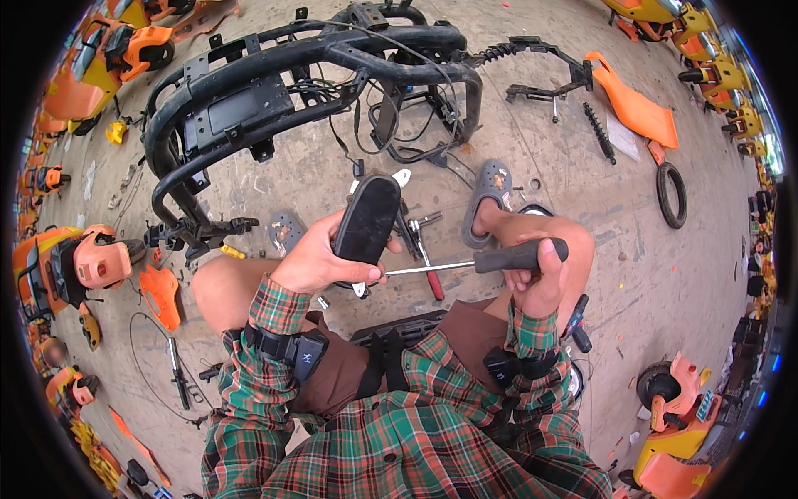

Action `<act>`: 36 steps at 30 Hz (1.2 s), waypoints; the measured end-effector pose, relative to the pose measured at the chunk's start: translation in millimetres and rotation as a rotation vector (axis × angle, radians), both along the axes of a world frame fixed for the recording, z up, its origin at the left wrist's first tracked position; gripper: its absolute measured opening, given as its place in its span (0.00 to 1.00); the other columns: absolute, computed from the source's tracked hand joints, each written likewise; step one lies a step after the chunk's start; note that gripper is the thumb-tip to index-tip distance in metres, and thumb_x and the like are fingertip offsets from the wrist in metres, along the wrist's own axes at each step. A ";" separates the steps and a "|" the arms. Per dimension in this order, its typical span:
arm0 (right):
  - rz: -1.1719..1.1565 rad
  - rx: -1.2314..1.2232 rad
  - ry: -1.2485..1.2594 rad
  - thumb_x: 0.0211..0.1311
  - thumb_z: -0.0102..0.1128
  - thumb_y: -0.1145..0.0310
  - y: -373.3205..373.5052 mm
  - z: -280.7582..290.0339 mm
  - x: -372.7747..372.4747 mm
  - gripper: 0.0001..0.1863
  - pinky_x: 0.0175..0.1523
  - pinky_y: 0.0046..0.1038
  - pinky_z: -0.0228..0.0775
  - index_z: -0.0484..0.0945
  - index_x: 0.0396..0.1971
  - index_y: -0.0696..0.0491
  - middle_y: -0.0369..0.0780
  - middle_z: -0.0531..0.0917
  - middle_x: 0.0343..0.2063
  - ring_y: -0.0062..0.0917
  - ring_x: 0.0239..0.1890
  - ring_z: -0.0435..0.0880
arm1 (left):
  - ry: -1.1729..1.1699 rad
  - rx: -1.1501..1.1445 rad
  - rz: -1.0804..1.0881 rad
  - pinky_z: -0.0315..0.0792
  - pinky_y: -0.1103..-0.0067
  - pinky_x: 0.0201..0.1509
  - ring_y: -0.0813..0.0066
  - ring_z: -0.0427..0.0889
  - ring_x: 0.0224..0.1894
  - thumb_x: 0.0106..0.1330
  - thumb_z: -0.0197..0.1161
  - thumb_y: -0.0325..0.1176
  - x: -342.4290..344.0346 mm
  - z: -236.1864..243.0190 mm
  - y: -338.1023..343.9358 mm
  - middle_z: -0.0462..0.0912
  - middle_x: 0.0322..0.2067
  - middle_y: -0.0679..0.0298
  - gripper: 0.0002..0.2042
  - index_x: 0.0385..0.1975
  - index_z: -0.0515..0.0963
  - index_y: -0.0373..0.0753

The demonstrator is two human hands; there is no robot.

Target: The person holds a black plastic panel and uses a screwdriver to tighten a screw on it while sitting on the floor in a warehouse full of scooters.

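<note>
My left hand (316, 258) grips a black rounded-oblong pad (368, 214) with white tabs at both ends, tilted upward in front of me. My right hand (536, 285) is closed on the thick black handle of a screwdriver (434, 268), whose shaft points left to the pad's lower edge, by my left fingers; whether the tip touches is unclear. Beneath, on the floor, lie a red-handled tool (435, 286) and metal parts, partly hidden by the pad.
A black tubular vehicle frame (208, 91) with loose cables stands ahead. An orange panel (636, 108), tire (672, 195) and strut (600, 133) lie ahead right. Orange-yellow scooters (98, 262) line both sides. My sandalled feet (490, 195) rest on the concrete floor (623, 291).
</note>
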State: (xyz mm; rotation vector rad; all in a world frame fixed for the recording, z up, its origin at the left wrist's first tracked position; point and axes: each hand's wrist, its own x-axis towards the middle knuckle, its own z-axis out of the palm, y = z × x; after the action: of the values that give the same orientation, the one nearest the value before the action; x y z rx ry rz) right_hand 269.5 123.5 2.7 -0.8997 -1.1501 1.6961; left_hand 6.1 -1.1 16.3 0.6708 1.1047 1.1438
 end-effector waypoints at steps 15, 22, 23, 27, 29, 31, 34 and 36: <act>0.104 -0.167 -0.032 0.64 0.54 0.58 4.7 0.6 1.0 0.19 0.16 0.17 0.53 0.76 0.33 0.63 0.32 0.68 0.11 0.13 0.11 0.63 | 0.074 -0.037 -0.191 0.77 0.81 0.43 0.79 0.81 0.39 0.49 0.71 0.19 2.1 -3.2 -0.2 0.82 0.43 0.60 0.34 0.59 0.65 0.35; 0.192 -0.104 0.047 0.58 0.55 0.63 5.1 -4.6 2.9 0.17 0.17 0.18 0.55 0.75 0.35 0.65 0.38 0.74 0.17 0.14 0.12 0.64 | 0.037 -0.062 -0.297 0.79 0.79 0.40 0.75 0.83 0.37 0.50 0.70 0.16 -0.2 -7.1 -1.0 0.81 0.44 0.56 0.36 0.61 0.62 0.36; 0.192 -0.104 0.048 0.58 0.55 0.63 4.7 -4.2 2.2 0.17 0.17 0.18 0.55 0.75 0.35 0.65 0.38 0.74 0.17 0.14 0.12 0.64 | 0.035 -0.070 -0.302 0.79 0.79 0.40 0.76 0.82 0.37 0.50 0.70 0.17 0.0 -7.6 -1.5 0.81 0.44 0.56 0.36 0.61 0.62 0.36; 0.150 -0.136 -0.015 0.62 0.54 0.60 5.9 -5.4 1.6 0.18 0.16 0.18 0.54 0.75 0.33 0.64 0.36 0.72 0.14 0.14 0.11 0.64 | 0.037 -0.051 -0.234 0.77 0.81 0.41 0.79 0.81 0.37 0.52 0.69 0.19 2.6 -7.7 -2.1 0.81 0.43 0.60 0.32 0.59 0.64 0.35; 0.124 -0.174 -0.088 0.63 0.54 0.58 6.0 -5.0 1.2 0.19 0.16 0.18 0.53 0.75 0.32 0.63 0.35 0.71 0.13 0.14 0.11 0.64 | 0.069 -0.042 -0.209 0.77 0.81 0.41 0.79 0.81 0.37 0.53 0.69 0.19 2.6 -5.9 -0.8 0.81 0.43 0.60 0.32 0.59 0.64 0.35; 0.089 -0.174 -0.148 0.65 0.54 0.56 6.4 -1.7 -1.2 0.20 0.15 0.17 0.52 0.76 0.31 0.61 0.33 0.69 0.11 0.13 0.10 0.63 | 0.099 -0.033 -0.184 0.77 0.81 0.41 0.78 0.81 0.37 0.53 0.68 0.18 2.9 -5.3 -0.7 0.81 0.43 0.60 0.31 0.58 0.64 0.35; 0.059 -0.186 -0.130 0.64 0.54 0.56 6.2 -2.1 -1.7 0.20 0.14 0.17 0.51 0.76 0.30 0.61 0.32 0.69 0.11 0.13 0.10 0.63 | 0.016 -0.041 -0.122 0.78 0.79 0.40 0.76 0.82 0.36 0.56 0.66 0.20 4.1 -6.7 -1.6 0.81 0.43 0.58 0.27 0.56 0.65 0.34; 0.046 -0.199 -0.112 0.64 0.54 0.56 6.1 0.8 -1.2 0.20 0.14 0.17 0.51 0.76 0.30 0.61 0.33 0.69 0.11 0.13 0.10 0.63 | -0.105 -0.073 -0.049 0.81 0.74 0.35 0.70 0.84 0.31 0.59 0.65 0.24 4.9 -10.1 -1.0 0.80 0.43 0.52 0.26 0.56 0.64 0.34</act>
State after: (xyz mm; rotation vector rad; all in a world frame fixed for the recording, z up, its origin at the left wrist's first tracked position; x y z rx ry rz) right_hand 268.3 129.6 3.5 -1.1107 -1.0961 1.8412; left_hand 11.0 -2.2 6.2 0.5717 1.0306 1.0792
